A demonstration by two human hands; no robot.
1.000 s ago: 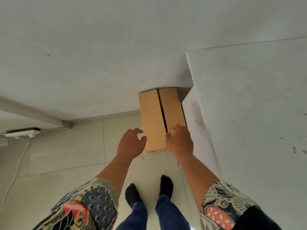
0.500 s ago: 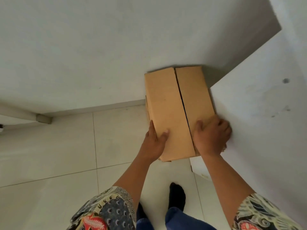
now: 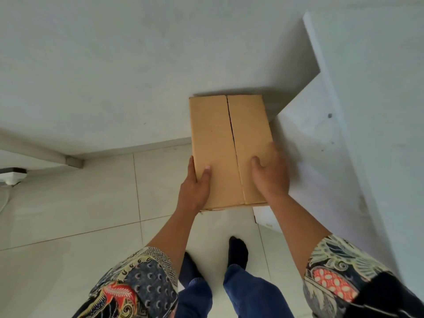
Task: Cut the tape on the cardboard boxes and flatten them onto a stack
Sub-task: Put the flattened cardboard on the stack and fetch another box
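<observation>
A plain brown cardboard box (image 3: 215,138) stands in the corner between a grey wall and a white slab, its two top flaps closed with a dark seam running down the middle. My left hand (image 3: 195,189) grips its near left edge, thumb on top and fingers down the side. On the near right flap lies my right hand (image 3: 270,177), thumb on top and fingers wrapped over the right edge. The box's sides and underside are hidden. No tape or cutter shows.
A white slab (image 3: 367,134) rises close on the right of the box. The grey wall (image 3: 114,76) stands behind it. Pale floor tiles (image 3: 80,214) spread left and near. A white power strip (image 3: 11,177) lies at far left. My feet (image 3: 237,251) are just below the box.
Both hands went from hovering near the box to gripping its near corners. The view has shifted so the box looks larger and closer.
</observation>
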